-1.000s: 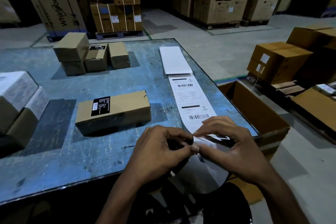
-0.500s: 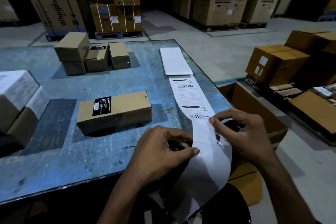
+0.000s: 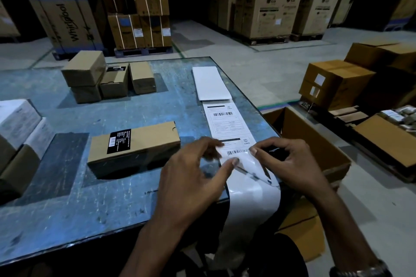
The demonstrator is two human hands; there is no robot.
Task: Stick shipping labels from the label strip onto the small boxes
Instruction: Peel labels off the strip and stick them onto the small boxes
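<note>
left hand (image 3: 198, 171) pins label strip (image 3: 227, 123) to bench (image 3: 90, 204) | right hand (image 3: 286, 164) pinches shipping label (image 3: 254, 166) corner, peeling toward 5 o'clock

The room is dim, and the far back, well beyond the left hand (image 3: 193, 177), is almost black. A cool blue light falls on the table (image 3: 67, 204) and makes it shine a little just beside the hands. The box (image 3: 135, 146) left of that hand throws a dark shadow. The white label strip (image 3: 227, 123) past the right hand (image 3: 290, 164) looks bright. Straight lines bend near the edges. The big cartons (image 3: 270, 11) far away look soft and grainy.
</note>
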